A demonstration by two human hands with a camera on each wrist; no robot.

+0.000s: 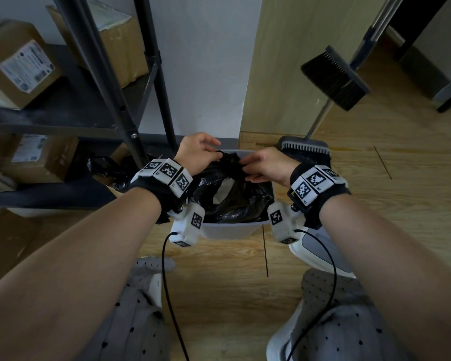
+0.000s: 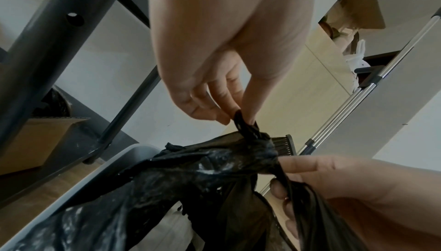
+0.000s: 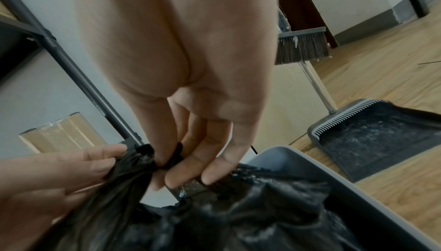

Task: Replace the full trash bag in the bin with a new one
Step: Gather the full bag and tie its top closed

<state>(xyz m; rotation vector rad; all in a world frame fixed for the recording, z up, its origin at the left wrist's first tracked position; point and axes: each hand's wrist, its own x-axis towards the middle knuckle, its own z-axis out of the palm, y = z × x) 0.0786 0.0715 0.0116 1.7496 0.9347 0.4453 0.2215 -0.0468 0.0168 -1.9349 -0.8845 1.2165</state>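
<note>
Currently listed, item by item:

Trash bag [image 1: 232,194]: black film, sitting inside the bin, its top edges gathered into a bunch above the far rim; pale rubbish shows through the remaining opening. Judged to be mid-tying, the mouth drawn together so nothing spills when lifted out.

Bin [image 1: 229,230]: grey, rectangular, on the wood floor between the person's feet, against the wall.

Left hand [image 1: 198,152]: fingers narrowed to a pinch, thumb and fingertips [image 2: 248,111] nipping a twisted tail of the bag's edge, apparently to keep one end taut.

Right hand [image 1: 264,165]: fingers [image 3: 188,168] curled close, pinching the other gathered strand just beside the left hand's grip; the two strands meet between the hands, as for a knot.

Dustpan [image 1: 305,149]: standing just beside the bin on the right, upright handle against the wood panel.

Broom [image 1: 333,79]: clipped higher on that same handle, bristles off the floor.

Shelf rack [image 1: 94,121]: dark metal, to the left, holding cardboard boxes [image 1: 18,63]; crumpled black plastic [image 1: 107,168] lies at its foot, whether spare bags cannot be told.

New bag: not yet fitted
</note>
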